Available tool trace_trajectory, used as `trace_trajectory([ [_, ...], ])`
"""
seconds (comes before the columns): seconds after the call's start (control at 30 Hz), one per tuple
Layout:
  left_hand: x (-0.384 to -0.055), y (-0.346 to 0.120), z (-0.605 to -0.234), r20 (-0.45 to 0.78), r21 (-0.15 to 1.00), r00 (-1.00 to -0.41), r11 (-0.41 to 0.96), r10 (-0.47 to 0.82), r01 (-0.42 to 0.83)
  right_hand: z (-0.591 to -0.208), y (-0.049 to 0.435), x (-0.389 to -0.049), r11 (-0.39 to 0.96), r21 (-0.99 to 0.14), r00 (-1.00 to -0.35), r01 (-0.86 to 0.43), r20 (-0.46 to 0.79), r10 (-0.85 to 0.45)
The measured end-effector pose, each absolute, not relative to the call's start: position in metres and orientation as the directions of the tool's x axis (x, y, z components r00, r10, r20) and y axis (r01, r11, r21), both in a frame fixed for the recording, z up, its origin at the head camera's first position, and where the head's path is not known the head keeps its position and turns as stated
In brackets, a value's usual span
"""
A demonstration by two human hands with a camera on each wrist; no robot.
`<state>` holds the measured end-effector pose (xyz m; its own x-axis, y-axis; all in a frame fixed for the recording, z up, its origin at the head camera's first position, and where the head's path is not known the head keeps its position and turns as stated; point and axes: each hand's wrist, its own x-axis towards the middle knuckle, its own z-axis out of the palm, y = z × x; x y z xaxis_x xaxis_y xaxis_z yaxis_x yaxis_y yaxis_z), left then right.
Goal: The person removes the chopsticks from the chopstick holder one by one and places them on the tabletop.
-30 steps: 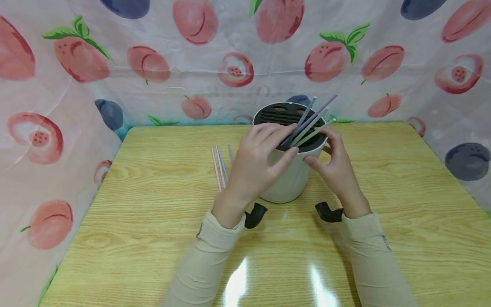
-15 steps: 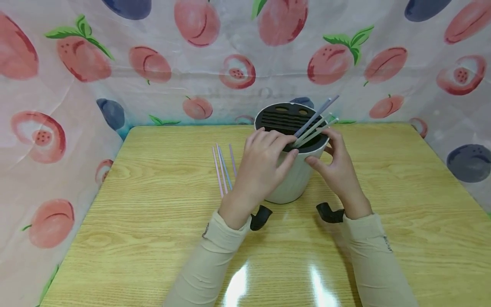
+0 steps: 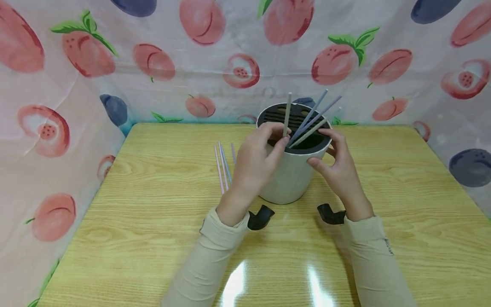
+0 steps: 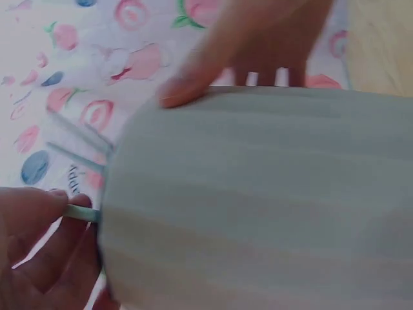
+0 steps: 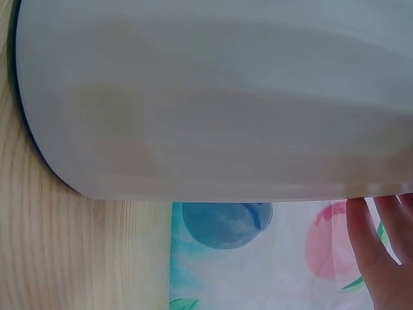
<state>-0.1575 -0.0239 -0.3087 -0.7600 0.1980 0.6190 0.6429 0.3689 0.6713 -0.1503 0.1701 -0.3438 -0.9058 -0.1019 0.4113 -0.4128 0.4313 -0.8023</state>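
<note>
A white ribbed utensil holder (image 3: 285,181) with a black slotted top (image 3: 285,115) stands upright on the table. My left hand (image 3: 255,160) pinches a pale green chopstick (image 3: 287,111) between thumb and fingers, nearly vertical over the top; in the left wrist view this chopstick (image 4: 82,213) runs down past the rim. Several other chopsticks (image 3: 315,108), blue, purple and pale green, lean right out of the front opening. My right hand (image 3: 339,166) grips the holder's right rim, thumb in front. Pink, blue and purple chopsticks (image 3: 220,170) lie left of the holder, partly hidden by my left hand.
The wood-grain table (image 3: 153,221) extends to both sides and towards me. A fruit-print cloth (image 3: 161,98) hangs behind and along both sides. Black curved pieces (image 3: 331,214) stick out at both wrists.
My left hand has drawn one pale green chopstick away from the leaning bunch, leftward, and tilted it upright. The right hand keeps its hold on the rim.
</note>
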Motion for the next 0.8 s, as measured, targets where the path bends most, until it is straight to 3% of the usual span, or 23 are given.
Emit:
trace_trajectory([
  [0.17,-0.155,-0.034,-0.302,0.654,0.742,-0.752,0.123,0.079,0.659,-0.343,0.171,-0.150,0.450,-0.806,-0.917,-0.386,0.386,-0.095],
  [0.43,-0.145,-0.052,-0.282,0.721,0.652,-0.673,-0.167,-0.167,0.740,-0.343,0.173,-0.148,0.444,-0.812,-0.921,-0.378,0.377,-0.096],
  [0.8,-0.136,-0.081,-0.263,0.711,0.546,-0.582,-0.210,-0.394,0.811,-0.344,0.174,-0.148,0.429,-0.813,-0.916,-0.393,0.389,-0.101],
])
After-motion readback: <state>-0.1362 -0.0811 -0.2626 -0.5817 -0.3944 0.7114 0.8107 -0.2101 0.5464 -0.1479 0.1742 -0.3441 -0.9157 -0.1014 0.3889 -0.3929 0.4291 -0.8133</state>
